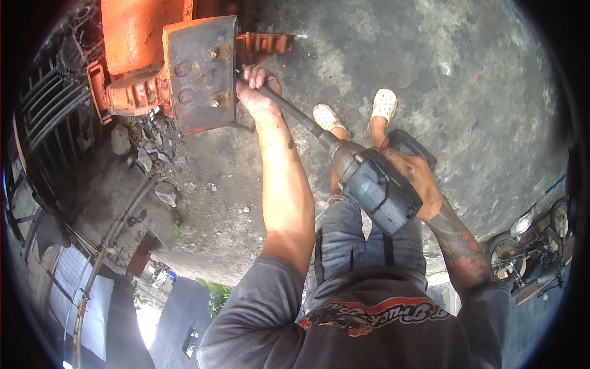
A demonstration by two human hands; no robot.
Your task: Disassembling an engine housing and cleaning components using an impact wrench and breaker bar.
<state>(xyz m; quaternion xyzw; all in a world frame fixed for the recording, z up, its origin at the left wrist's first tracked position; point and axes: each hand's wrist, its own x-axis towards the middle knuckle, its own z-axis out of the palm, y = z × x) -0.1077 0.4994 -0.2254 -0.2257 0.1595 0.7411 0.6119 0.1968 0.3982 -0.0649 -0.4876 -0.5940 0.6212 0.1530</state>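
Note:
My right hand [413, 174] is wrapped round the handle of a dark cordless impact wrench [378, 187], partly hidden behind the tool's body. A long dark extension bar [295, 114] runs from the wrench's nose up and left. Near its far end my left hand [259, 89] is closed round the bar, close beside a worn metal plate [200, 77] on an orange steel frame [144, 37]. Two rusty bolts [214, 100] show on the plate's face. What the bar's tip fits onto is hidden behind my fingers and the plate's edge.
Broken stones [166, 192] lie below the orange frame. Metal grilles [52, 104] and a long pole [101, 258] stand at the left. My feet, in pale clogs [384, 103], are on the stained concrete floor [479, 92]. A motorcycle [528, 258] is at the right.

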